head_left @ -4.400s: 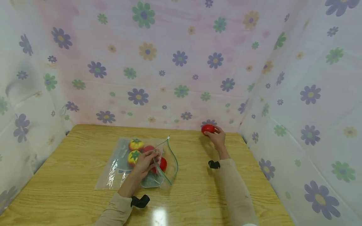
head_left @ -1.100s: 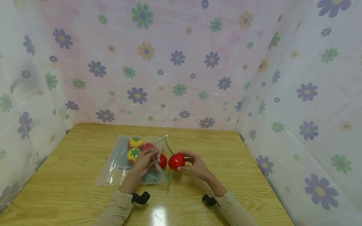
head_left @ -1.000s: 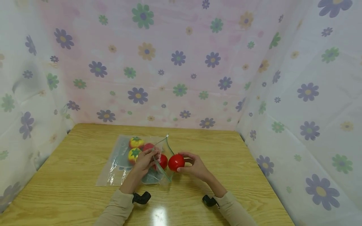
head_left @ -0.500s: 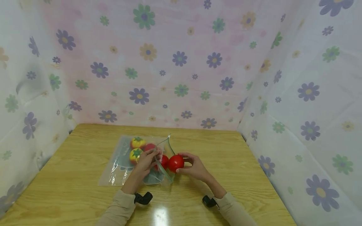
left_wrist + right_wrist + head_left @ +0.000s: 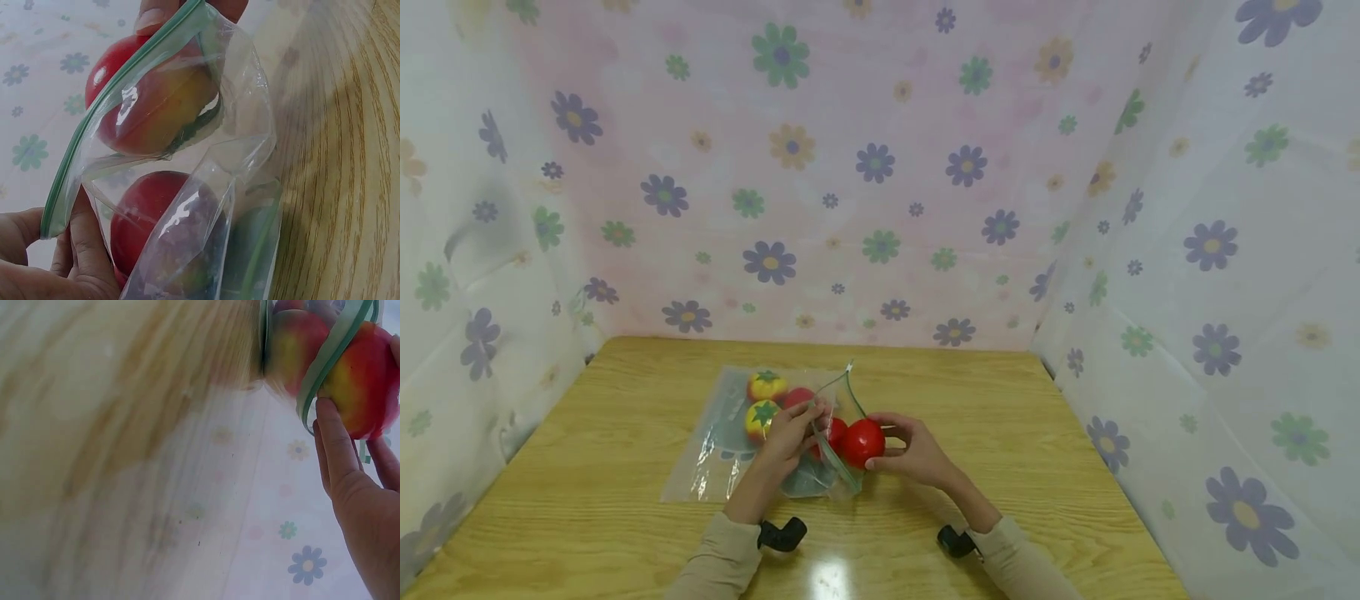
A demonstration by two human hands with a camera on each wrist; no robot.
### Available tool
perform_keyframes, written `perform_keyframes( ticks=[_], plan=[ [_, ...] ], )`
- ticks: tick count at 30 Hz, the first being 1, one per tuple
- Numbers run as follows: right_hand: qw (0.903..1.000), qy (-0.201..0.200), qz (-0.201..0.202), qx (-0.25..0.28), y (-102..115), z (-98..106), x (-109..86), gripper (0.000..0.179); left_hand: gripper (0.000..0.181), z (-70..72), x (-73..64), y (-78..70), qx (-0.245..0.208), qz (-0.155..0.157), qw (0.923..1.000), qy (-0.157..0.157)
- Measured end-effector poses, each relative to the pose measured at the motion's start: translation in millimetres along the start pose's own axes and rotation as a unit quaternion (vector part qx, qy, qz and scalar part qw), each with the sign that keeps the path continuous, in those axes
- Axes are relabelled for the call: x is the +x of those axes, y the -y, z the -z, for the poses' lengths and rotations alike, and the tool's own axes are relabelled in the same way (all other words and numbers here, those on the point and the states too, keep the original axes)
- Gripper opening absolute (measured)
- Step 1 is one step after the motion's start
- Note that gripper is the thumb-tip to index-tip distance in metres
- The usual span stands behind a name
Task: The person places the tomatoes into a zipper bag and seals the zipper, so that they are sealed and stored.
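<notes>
A clear zip bag (image 5: 700,479) with a green-edged mouth lies on the wooden table. Inside are several red-and-yellow toy tomatoes, two of them showing green star-shaped tops, such as the near-left toy tomato (image 5: 760,417). My left hand (image 5: 786,437) pinches the bag's upper edge, holding the mouth apart. In my right hand (image 5: 919,454) is another red toy tomato (image 5: 863,443), gripped between thumb and fingers at the bag's mouth. The left wrist view shows this held tomato (image 5: 112,69) partly behind the clear film, above a red tomato (image 5: 150,212) inside the bag.
The wooden table (image 5: 985,400) extends around the bag on all sides. Flower-patterned sheets (image 5: 880,200) stand behind it and along both sides. A black wrist mount (image 5: 782,535) sits at the left cuff, with a similar mount (image 5: 955,542) at the right.
My right hand has brought the red tomato from the table's far right to the bag, then slightly further left into its mouth. My left hand keeps its hold on the edge.
</notes>
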State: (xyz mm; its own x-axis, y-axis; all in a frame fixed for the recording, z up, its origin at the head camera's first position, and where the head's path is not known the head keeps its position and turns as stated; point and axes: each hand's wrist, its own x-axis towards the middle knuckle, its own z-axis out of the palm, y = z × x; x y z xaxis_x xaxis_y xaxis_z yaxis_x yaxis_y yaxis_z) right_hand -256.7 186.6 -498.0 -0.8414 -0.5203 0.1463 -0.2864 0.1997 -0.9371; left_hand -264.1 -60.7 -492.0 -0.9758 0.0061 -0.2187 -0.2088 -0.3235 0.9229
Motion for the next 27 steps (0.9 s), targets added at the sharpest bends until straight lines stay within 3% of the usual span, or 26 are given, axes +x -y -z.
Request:
perform_keyframes(
  ticks=[13,27],
  plan=[
    [0.9998,0.017,-0.011,-0.006,4.8,-8.1,7.7,0.058,0.03,-0.7,1.4,-0.7,-0.01,-0.001,0.9999,0.005],
    [0.9985,-0.016,-0.012,-0.052,11.0,-12.7,12.7,0.064,0.031,-3.5,0.6,-1.4,-0.022,-0.007,0.9997,0.005]
  ],
)
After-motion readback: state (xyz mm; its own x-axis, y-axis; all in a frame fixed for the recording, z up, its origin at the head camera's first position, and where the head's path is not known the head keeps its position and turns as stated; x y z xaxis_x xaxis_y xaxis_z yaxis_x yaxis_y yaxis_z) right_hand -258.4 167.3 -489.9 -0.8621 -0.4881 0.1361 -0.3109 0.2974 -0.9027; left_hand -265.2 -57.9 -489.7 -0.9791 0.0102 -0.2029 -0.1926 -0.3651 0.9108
